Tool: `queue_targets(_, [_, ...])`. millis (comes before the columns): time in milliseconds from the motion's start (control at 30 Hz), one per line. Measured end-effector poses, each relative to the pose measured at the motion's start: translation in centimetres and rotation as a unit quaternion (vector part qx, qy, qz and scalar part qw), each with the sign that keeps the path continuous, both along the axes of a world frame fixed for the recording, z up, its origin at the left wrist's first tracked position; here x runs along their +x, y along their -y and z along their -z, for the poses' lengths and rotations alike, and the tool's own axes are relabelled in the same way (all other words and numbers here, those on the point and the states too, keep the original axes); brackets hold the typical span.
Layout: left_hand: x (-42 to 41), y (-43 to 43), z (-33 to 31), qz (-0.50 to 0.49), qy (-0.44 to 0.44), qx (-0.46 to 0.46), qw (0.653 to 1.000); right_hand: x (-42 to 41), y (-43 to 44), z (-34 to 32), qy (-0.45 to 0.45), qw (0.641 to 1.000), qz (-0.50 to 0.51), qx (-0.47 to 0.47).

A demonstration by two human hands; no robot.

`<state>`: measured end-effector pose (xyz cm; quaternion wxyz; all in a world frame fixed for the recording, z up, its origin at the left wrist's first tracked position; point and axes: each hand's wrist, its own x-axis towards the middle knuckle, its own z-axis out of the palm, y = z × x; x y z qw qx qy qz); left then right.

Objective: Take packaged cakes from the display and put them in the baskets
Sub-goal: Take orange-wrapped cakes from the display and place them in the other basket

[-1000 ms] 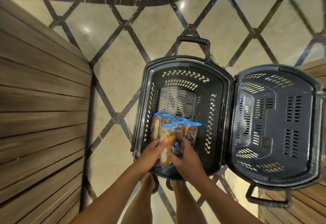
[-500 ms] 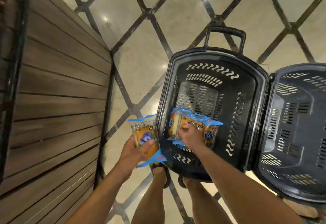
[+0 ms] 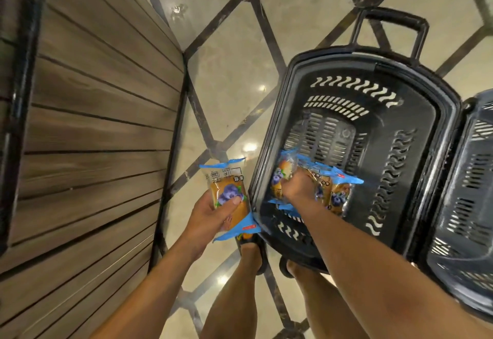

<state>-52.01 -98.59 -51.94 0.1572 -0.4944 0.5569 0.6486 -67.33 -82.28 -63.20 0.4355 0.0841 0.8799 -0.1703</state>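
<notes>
Two hands, both busy. The left hand [image 3: 209, 214] holds one packaged cake [image 3: 226, 192] outside the black basket [image 3: 432, 138], just beside its left rim and over the tiled floor [image 3: 229, 77]. The thumb [image 3: 232, 202] presses on the printed front of the pack and the other fingers wrap behind it, mostly hidden. The pack stands roughly upright, and its blue bottom seal touches or overlaps the rim line; can't tell which. The right hand [image 3: 298, 186] is inside the basket, knuckles up, fingers curled down into a cluster of cake packs [image 3: 334, 194]. The fingertips are buried between the wrappers, so the exact grip isn't visible. The cluster sits in the near half of the basket, with packs sticking out on both sides of the hand. A second basket [image 3: 477, 184] butts against the first one's right side. A wooden slatted panel [image 3: 93, 130] fills the left of the view. Delta vs 1.0 s ago: both hands were together on the bundle inside the basket, and the left hand is now out over the left rim with a single pack. Vs 0.5 s ago: hands and packs sit about the same, and the view has swung slightly left.
</notes>
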Motion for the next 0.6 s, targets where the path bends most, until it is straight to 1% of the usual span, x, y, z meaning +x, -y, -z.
queue_targets(133, [-0.3, -0.3, -1.8, 0.008, 0.009, 0.018, 1.000, -0.2, -2.0, -3.2, -0.004, 0.999, 0.040, -0.034])
queue_targets(267, [-2.0, -1.4, -6.4, 0.026, -0.002, 0.040, 0.999, -0.9, -5.4, -9.3, -0.010, 0.989, 0.087, -0.119])
queue_targets(333, [-3.1, -2.0, -9.4, 0.039, -0.014, 0.048, 0.998, -1.6, -7.0, -13.8, -0.013, 0.979, 0.107, -0.172])
queue_targets(467, [-5.3, -3.3, -16.1, 0.064, -0.028, 0.060, 0.996, -3.5, -9.9, -24.5, 0.035, 0.950, 0.155, -0.269])
queue_targets(600, [-8.3, -5.0, -23.9, 0.076, -0.052, 0.080, 0.993, -5.8, -12.7, -35.7, 0.041, 0.928, 0.136, -0.343])
